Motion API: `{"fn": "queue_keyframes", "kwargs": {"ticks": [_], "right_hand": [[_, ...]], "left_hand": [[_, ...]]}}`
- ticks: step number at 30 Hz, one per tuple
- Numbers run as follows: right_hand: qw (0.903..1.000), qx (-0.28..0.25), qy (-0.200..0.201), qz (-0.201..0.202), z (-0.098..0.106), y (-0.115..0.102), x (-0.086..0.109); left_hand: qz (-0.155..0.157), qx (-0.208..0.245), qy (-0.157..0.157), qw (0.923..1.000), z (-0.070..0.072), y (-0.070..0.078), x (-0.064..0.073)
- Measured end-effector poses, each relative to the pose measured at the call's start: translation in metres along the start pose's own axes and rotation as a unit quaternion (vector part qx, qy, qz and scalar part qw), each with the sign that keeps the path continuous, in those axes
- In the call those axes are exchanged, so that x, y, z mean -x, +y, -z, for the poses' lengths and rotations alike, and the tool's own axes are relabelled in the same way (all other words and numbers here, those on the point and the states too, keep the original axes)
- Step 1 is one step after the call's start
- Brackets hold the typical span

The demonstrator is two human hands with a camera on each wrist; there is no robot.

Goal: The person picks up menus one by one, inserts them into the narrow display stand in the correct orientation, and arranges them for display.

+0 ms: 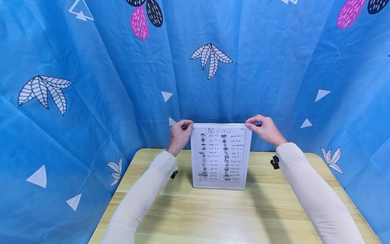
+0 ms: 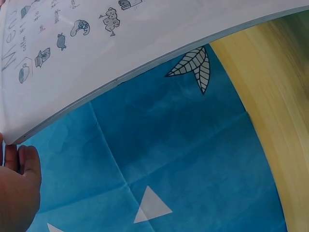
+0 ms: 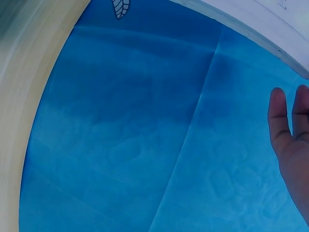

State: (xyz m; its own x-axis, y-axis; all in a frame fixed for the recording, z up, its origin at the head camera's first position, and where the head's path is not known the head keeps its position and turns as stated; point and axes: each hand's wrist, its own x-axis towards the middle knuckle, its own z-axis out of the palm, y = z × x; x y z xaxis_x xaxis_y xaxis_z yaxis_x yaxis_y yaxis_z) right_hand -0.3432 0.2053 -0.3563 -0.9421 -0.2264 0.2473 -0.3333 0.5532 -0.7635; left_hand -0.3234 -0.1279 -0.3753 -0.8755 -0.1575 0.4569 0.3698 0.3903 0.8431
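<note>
A white menu board [image 1: 221, 156] stands upright over the wooden table, its face toward me. "Menu" is handwritten at the top, above two columns of small food drawings with names and prices. My left hand [image 1: 181, 134] pinches its upper left corner between thumb and fingers. At the upper right corner, my right hand [image 1: 265, 129] pinches the board the same way. The left wrist view shows the board's side edge [image 2: 116, 82] running down to the fingers of the left hand [image 2: 19, 186]. In the right wrist view, the right hand [image 3: 294, 140] is partly cut off at the frame's edge.
The light wooden table [image 1: 219, 217] extends beneath the board and both forearms. A blue curtain [image 1: 262, 78] with leaf and triangle prints hangs behind the table and along both sides. Dark devices [image 1: 275, 162] are strapped at the wrists.
</note>
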Motion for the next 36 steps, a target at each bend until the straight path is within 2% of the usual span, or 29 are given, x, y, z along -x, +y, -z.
{"fn": "queue_keyframes", "kwargs": {"ticks": [10,27,32,36], "right_hand": [[0.9999,0.009,-0.007,0.010,-0.002,0.000,0.001],[0.9991,0.007,0.010,0.040,-0.003,0.007,0.004],[0.9980,0.002,0.024,0.058,-0.005,0.009,0.007],[0.9973,0.023,0.019,0.068,-0.005,0.011,0.012]], "left_hand": [[0.023,-0.006,-0.006,0.9997,0.001,-0.001,0.002],[0.021,0.001,-0.001,0.9998,0.000,-0.008,0.005],[0.018,-0.007,-0.015,0.9997,0.004,-0.009,0.007],[0.009,-0.041,-0.046,0.9981,0.008,-0.008,0.008]]}}
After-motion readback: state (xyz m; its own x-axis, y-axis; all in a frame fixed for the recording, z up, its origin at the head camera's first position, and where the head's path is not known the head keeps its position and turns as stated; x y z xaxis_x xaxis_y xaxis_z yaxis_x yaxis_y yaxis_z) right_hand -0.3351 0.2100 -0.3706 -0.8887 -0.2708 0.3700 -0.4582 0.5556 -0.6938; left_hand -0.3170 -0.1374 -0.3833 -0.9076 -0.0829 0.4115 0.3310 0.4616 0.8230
